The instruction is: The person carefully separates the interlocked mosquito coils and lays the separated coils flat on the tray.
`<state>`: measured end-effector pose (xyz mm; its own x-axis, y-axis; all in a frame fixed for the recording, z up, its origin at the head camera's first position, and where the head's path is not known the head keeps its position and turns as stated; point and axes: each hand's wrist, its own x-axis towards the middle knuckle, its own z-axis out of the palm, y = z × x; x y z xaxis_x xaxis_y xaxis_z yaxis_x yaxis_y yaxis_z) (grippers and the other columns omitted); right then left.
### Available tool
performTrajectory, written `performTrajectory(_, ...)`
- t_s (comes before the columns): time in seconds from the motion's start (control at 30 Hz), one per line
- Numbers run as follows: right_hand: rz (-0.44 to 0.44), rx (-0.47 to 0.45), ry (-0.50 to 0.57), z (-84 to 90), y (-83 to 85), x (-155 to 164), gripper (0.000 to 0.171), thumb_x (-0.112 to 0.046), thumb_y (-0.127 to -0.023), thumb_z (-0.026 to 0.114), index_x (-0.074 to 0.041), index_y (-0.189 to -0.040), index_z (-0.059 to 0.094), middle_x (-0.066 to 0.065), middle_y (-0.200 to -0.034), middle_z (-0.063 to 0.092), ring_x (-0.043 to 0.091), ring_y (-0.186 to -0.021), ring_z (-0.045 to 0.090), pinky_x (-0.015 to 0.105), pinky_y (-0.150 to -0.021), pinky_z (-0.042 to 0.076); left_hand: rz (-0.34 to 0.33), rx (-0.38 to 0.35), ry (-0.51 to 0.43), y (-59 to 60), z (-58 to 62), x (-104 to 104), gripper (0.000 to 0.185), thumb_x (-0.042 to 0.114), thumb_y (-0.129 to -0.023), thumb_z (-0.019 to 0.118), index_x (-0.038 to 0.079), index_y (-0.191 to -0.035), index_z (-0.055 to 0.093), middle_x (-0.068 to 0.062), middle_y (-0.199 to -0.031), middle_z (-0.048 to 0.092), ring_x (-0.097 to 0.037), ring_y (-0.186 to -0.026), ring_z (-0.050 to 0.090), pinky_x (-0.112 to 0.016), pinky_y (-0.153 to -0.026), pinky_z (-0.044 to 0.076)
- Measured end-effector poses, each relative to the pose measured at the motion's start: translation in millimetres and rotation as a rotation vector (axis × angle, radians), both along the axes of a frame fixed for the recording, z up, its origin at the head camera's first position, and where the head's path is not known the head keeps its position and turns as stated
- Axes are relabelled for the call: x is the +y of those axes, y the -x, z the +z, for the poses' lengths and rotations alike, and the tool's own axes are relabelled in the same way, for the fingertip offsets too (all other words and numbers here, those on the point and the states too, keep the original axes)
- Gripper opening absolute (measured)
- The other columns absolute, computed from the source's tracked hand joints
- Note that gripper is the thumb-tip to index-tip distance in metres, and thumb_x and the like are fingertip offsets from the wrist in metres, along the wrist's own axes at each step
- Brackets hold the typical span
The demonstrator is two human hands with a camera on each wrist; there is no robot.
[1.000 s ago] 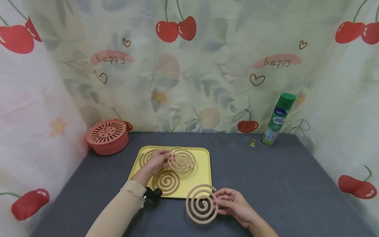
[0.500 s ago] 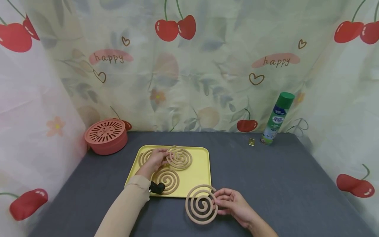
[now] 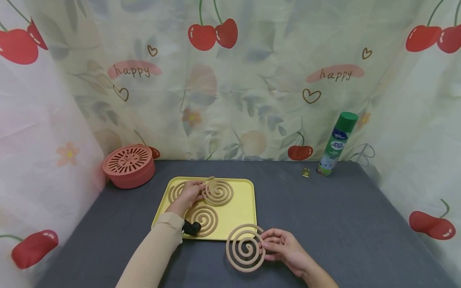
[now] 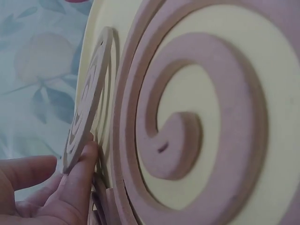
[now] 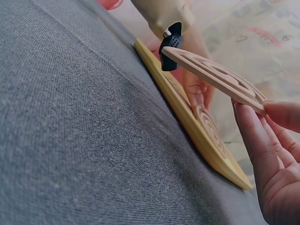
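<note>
My left hand (image 3: 188,195) pinches the rim of a spiral coil (image 3: 217,191) and tips its near edge up off the yellow tray (image 3: 245,212); in the left wrist view a fingertip (image 4: 83,164) sits right under that thin edge. My right hand (image 3: 284,248) pinches another coil (image 3: 245,248) by its rim, held tilted just above the grey table (image 3: 324,216) in front of the tray. These spirals look brittle to me, so I'd keep the grip light, support from beneath, and lift flat rather than twist. I'd mind the coil (image 3: 203,219) lying just beside my left wrist too, so the sleeve doesn't drag it.

Hard to read: a fourth coil (image 3: 175,191) is mostly hidden behind my left hand, and I cannot tell whether it touches the lifted one. My left thumb is hidden. The small gold thing (image 3: 306,172) near the green spray can (image 3: 337,145) is too tiny to name. The pink vented box (image 3: 129,166) stands well apart.
</note>
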<state>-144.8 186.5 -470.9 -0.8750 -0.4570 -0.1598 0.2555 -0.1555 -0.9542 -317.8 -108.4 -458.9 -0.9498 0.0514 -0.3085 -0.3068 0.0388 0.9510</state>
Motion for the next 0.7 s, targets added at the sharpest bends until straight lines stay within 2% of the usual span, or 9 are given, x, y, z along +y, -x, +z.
performTrajectory(0.17,-0.002,-0.005,-0.001,0.4,-0.4,0.1,0.013,-0.006,-0.089,0.060,-0.006,-0.102,0.058,-0.003,-0.090,0.070,0.008,-0.082,0.067,0.023,-0.068,0.056,-0.024,-0.017,0.014,-9.0,14.2,1.9,0.041,-0.003,-0.097,0.039,-0.015,-0.136,0.034,-0.032,-0.128,0.047,-0.020,-0.092,0.061,-0.029,-0.083,0.053)
performTrajectory(0.27,-0.006,-0.012,-0.004,1.1,-0.3,0.1,0.013,-0.006,-0.089,0.060,-0.007,-0.102,0.058,-0.003,-0.089,0.070,0.008,-0.081,0.067,0.023,-0.068,0.056,0.002,-0.022,0.037,-4.2,8.3,2.4,0.040,-0.002,-0.096,0.042,-0.015,-0.134,0.038,-0.029,-0.122,0.053,-0.016,-0.087,0.061,-0.031,-0.084,0.053)
performTrajectory(0.33,-0.005,-0.010,-0.002,1.3,-0.3,0.1,0.013,-0.006,-0.089,0.060,-0.006,-0.102,0.058,-0.003,-0.089,0.070,0.008,-0.081,0.067,0.023,-0.068,0.056,0.010,-0.004,0.030,2.9,-2.4,0.3,0.040,-0.002,-0.094,0.045,-0.014,-0.132,0.041,-0.026,-0.117,0.057,-0.015,-0.086,0.062,-0.031,-0.083,0.054)
performTrajectory(0.37,-0.004,-0.009,-0.001,1.2,-0.3,0.2,0.013,-0.006,-0.089,0.060,-0.006,-0.102,0.058,-0.003,-0.089,0.070,0.008,-0.081,0.067,0.023,-0.068,0.056,0.006,0.017,0.010,7.1,-9.5,-1.6,0.040,-0.002,-0.094,0.046,-0.013,-0.132,0.041,-0.024,-0.114,0.060,-0.015,-0.087,0.064,-0.031,-0.083,0.054)
performTrajectory(0.5,0.000,-0.006,-0.001,0.8,0.3,0.5,0.013,-0.006,-0.089,0.060,-0.006,-0.102,0.058,-0.002,-0.089,0.070,0.008,-0.081,0.067,0.023,-0.068,0.056,-0.039,0.119,-0.097,55.8,-79.5,-23.8,0.038,0.005,-0.089,0.058,-0.009,-0.123,0.053,-0.014,-0.096,0.068,-0.015,-0.083,0.067,-0.027,-0.072,0.056)
performTrajectory(0.57,-0.001,-0.007,-0.006,0.9,2.2,0.8,0.013,-0.006,-0.089,0.060,-0.007,-0.102,0.058,-0.003,-0.089,0.070,0.008,-0.081,0.067,0.023,-0.068,0.056,-0.033,0.112,-0.080,67.0,-93.2,-28.6,0.038,0.009,-0.088,0.059,-0.007,-0.122,0.054,-0.015,-0.097,0.069,-0.018,-0.087,0.068,-0.029,-0.074,0.056)
performTrajectory(0.6,-0.004,-0.006,-0.009,1.2,3.7,1.0,0.013,-0.006,-0.089,0.060,-0.007,-0.101,0.058,-0.003,-0.089,0.070,0.008,-0.081,0.067,0.024,-0.069,0.056,-0.021,0.101,-0.044,67.6,-93.6,-28.5,0.039,0.012,-0.089,0.059,-0.007,-0.123,0.055,-0.017,-0.100,0.069,-0.021,-0.090,0.068,-0.031,-0.077,0.056)
performTrajectory(0.63,-0.006,0.000,-0.007,1.3,5.9,1.3,0.013,-0.006,-0.089,0.060,-0.007,-0.101,0.058,-0.003,-0.089,0.070,0.008,-0.081,0.067,0.024,-0.069,0.056,-0.008,0.091,-0.015,57.9,-80.2,-24.8,0.039,0.012,-0.090,0.057,-0.007,-0.124,0.054,-0.021,-0.107,0.067,-0.024,-0.098,0.067,-0.033,-0.082,0.054)
performTrajectory(0.7,-0.015,0.013,-0.009,1.9,11.7,1.6,0.013,-0.006,-0.089,0.060,-0.007,-0.102,0.058,-0.003,-0.089,0.070,0.008,-0.082,0.067,0.024,-0.069,0.056,0.010,0.046,0.049,27.3,-38.0,-14.0,0.041,0.010,-0.095,0.049,-0.010,-0.131,0.046,-0.026,-0.121,0.059,-0.029,-0.112,0.059,-0.037,-0.095,0.049)
